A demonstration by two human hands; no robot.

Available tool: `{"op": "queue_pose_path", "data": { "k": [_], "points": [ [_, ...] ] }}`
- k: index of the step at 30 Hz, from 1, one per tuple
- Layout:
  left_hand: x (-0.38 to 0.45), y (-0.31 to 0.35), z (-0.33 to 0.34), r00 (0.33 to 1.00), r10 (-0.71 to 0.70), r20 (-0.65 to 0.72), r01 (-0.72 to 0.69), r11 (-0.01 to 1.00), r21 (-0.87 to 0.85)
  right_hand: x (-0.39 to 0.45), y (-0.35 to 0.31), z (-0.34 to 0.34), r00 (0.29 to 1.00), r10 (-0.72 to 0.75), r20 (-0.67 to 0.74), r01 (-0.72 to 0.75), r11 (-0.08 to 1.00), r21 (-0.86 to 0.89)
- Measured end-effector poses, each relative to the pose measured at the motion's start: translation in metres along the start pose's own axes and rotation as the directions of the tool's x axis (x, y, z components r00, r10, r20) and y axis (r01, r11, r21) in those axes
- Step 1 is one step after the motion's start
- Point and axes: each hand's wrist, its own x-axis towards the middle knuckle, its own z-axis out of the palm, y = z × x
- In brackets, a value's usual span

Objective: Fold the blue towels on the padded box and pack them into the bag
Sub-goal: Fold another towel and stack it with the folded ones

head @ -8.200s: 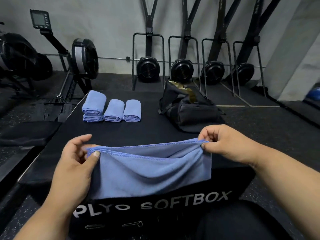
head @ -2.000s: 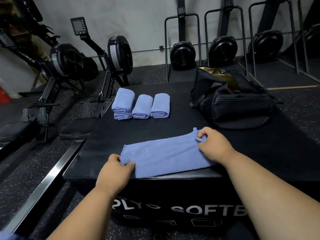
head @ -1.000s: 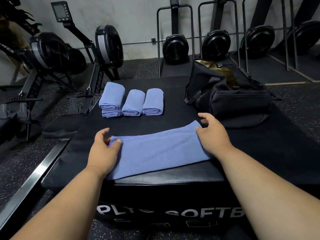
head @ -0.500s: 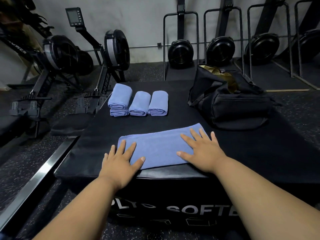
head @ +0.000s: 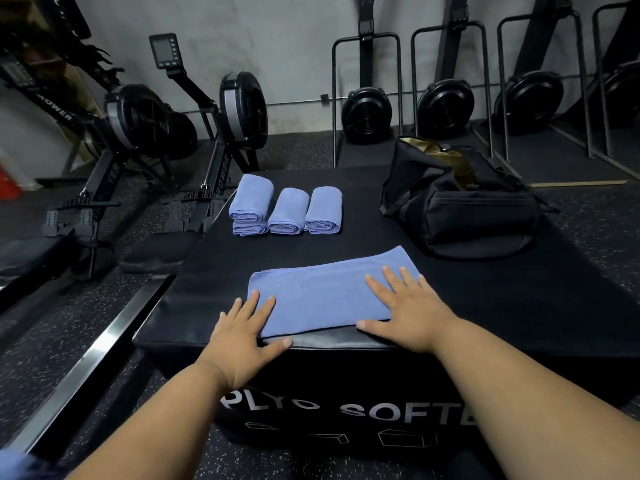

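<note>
Box [head: 346,209] fills the centre of the frame, its slick black top the main hazard: a push along it could slide cloth off the near edge. Bag [head: 460,209], upper right, sits open but sagging, so its mouth may fall shut when packing comes. Towel [head: 322,292] lies as a long strip by that near edge, likely to skew if one palm presses harder. Stacks [head: 285,211], upper centre, could topple if bumped. Right hand [head: 407,313] and left hand [head: 242,327] lie flat with fingers spread, gripping nothing, so the towel is only pinned.
</note>
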Motion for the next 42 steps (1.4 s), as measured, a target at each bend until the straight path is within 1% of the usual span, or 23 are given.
{"op": "queue_pose_path", "data": {
  "k": [3, 5, 10, 14, 16, 19, 22, 26, 28, 29, 30, 32, 34, 36, 38, 39, 42],
  "points": [
    [-0.006, -0.015, 0.003, 0.998, 0.044, -0.051, -0.046, 0.999, -0.027, -0.006, 0.008, -0.001, 0.998, 0.057, 0.013, -0.057, 0.998, 0.017],
    [-0.012, -0.019, 0.004, 0.993, 0.072, -0.09, -0.077, 0.996, -0.045, -0.016, 0.013, -0.002, 0.995, 0.1, -0.001, -0.1, 0.995, -0.002],
    [-0.014, -0.03, 0.002, 0.983, 0.079, -0.164, -0.093, 0.992, -0.081, -0.018, 0.015, -0.006, 0.972, 0.208, -0.11, -0.21, 0.978, -0.003],
    [-0.016, -0.022, -0.005, 0.974, 0.1, -0.204, -0.109, 0.993, -0.033, -0.018, 0.014, -0.012, 0.957, 0.259, -0.129, -0.252, 0.965, 0.071],
    [-0.016, -0.019, -0.005, 0.962, 0.129, -0.239, -0.139, 0.99, -0.023, -0.015, 0.014, -0.012, 0.946, 0.263, -0.188, -0.244, 0.963, 0.117],
    [-0.017, -0.019, 0.003, 0.924, 0.214, -0.316, -0.228, 0.974, -0.007, -0.004, 0.016, -0.01, 0.908, 0.277, -0.315, -0.213, 0.951, 0.222],
    [-0.018, -0.022, 0.013, 0.871, 0.307, -0.382, -0.311, 0.949, 0.054, 0.014, 0.018, -0.008, 0.881, 0.261, -0.393, -0.172, 0.953, 0.247],
    [-0.023, -0.015, 0.016, 0.787, 0.433, -0.44, -0.401, 0.901, 0.168, 0.044, 0.016, -0.002, 0.858, 0.278, -0.432, -0.159, 0.943, 0.291],
    [-0.029, -0.006, 0.016, 0.741, 0.522, -0.423, -0.47, 0.853, 0.228, 0.056, 0.012, 0.001, 0.857, 0.279, -0.434, -0.158, 0.943, 0.293],
    [-0.032, -0.002, 0.015, 0.73, 0.548, -0.408, -0.493, 0.836, 0.242, 0.061, 0.01, 0.001, 0.858, 0.276, -0.433, -0.164, 0.946, 0.279],
    [-0.035, 0.002, 0.015, 0.726, 0.559, -0.401, -0.504, 0.829, 0.243, 0.064, 0.008, 0.001, 0.862, 0.261, -0.434, -0.163, 0.954, 0.251],
    [-0.041, 0.01, 0.012, 0.722, 0.546, -0.424, -0.509, 0.835, 0.21, 0.064, 0.002, 0.001, 0.888, 0.181, -0.422, -0.123, 0.979, 0.16],
    [-0.046, 0.018, 0.008, 0.722, 0.521, -0.455, -0.516, 0.844, 0.147, 0.053, -0.009, -0.004, 0.937, 0.04, -0.346, -0.014, 0.997, 0.079],
    [-0.048, 0.026, 0.004, 0.732, 0.495, -0.468, -0.515, 0.852, 0.095, 0.033, -0.023, -0.006, 0.961, -0.116, -0.252, 0.132, 0.99, 0.049],
    [-0.05, 0.033, 0.002, 0.752, 0.462, -0.471, -0.499, 0.865, 0.052, 0.009, -0.04, -0.002, 0.959, -0.24, -0.151, 0.254, 0.964, 0.081],
    [-0.051, 0.038, 0.003, 0.758, 0.451, -0.471, -0.494, 0.869, 0.038, -0.001, -0.047, 0.003, 0.95, -0.289, -0.121, 0.301, 0.949, 0.095],
    [-0.058, 0.055, 0.005, 0.78, 0.429, -0.456, -0.481, 0.877, 0.003, -0.019, -0.064, 0.019, 0.928, -0.36, -0.096, 0.368, 0.925, 0.095]
  ]
}}
